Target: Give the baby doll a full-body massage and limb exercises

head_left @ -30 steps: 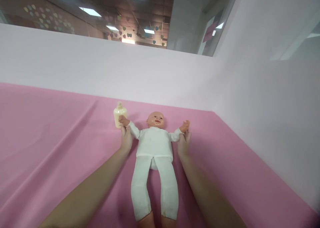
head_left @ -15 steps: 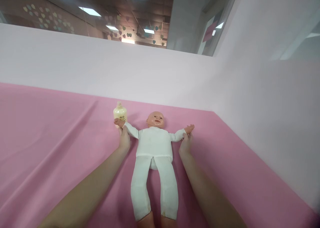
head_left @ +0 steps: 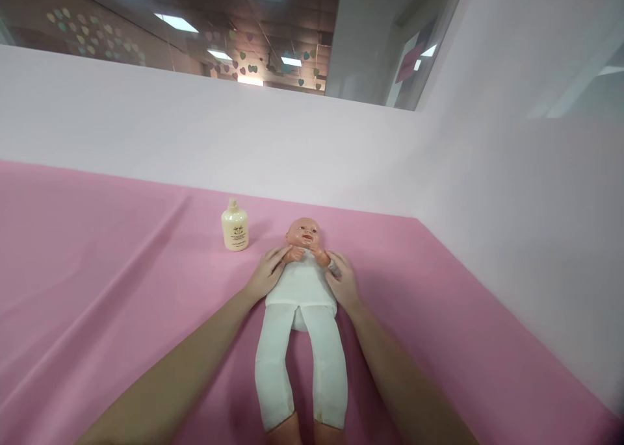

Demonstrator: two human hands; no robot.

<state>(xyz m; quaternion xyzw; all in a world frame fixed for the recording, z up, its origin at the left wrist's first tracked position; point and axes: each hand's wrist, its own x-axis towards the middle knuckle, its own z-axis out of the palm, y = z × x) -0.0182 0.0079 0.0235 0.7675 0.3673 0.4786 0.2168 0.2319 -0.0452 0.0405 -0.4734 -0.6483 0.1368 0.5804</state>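
nearby stands a cream bottle (head_left: 236, 230), left hand (head_left: 266, 274) and right hand (head_left: 344, 282) gripping the doll's arms (head_left: 321, 256).

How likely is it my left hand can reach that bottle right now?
Probably yes: the bottle stands beyond and left of your left hand, with only pink cloth visible between, though that hand is on the doll.

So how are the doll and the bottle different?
The doll is much bigger; the bottle is small beside it.
The doll lies on its back, while the bottle stands upright.
The doll wears white clothes, but the bottle is pale yellow with dark print.
The left hand and right hand touch the doll; neither touches the bottle.
Both are on the pink cloth.
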